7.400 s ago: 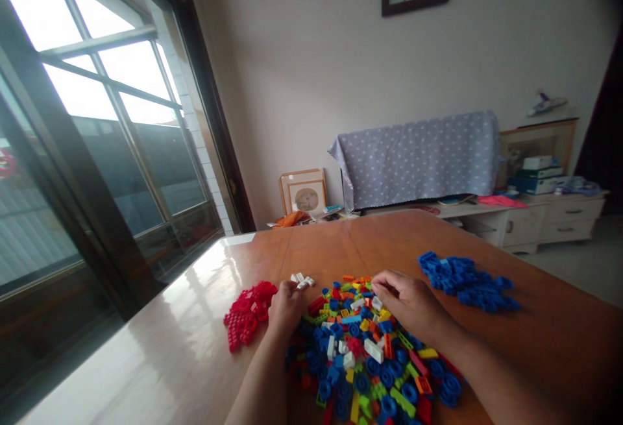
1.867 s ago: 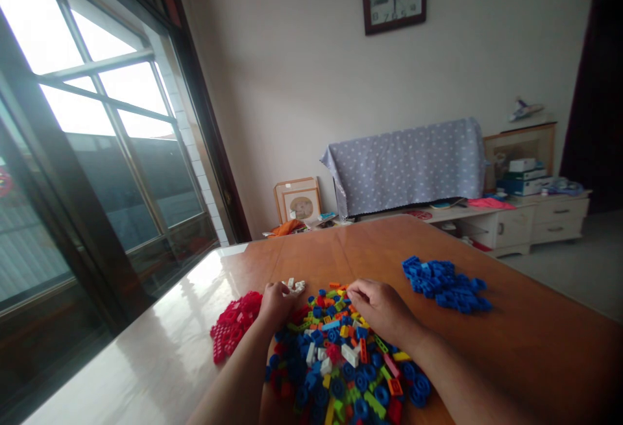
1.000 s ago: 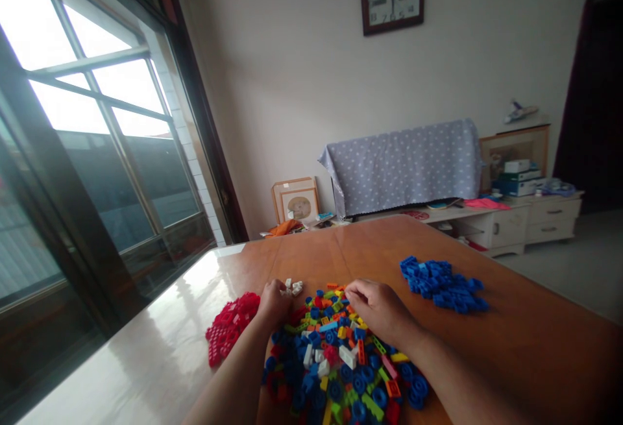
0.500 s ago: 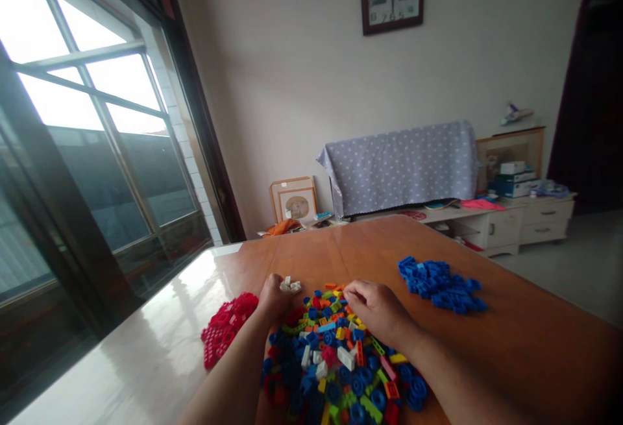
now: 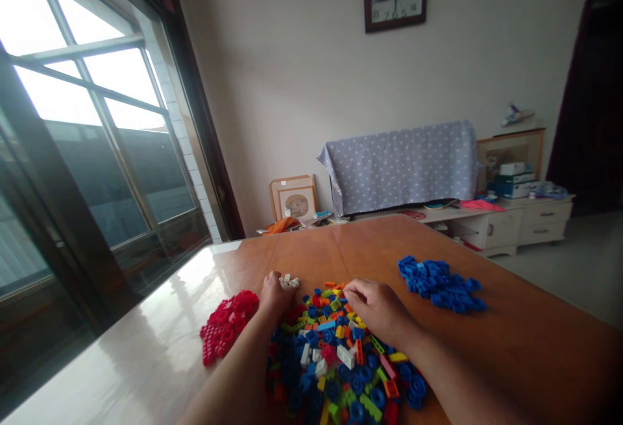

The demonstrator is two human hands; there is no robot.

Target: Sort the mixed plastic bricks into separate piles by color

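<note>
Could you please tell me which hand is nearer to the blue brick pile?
The right hand. It is at the right edge of the mixed pile, left of the blue brick pile. The left hand is farther left, beside the small white bricks.

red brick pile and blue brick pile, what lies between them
Between them, the head view shows the left hand, small white bricks beside it, the multicoloured brick heap and the right hand at the heap's edge.
</note>
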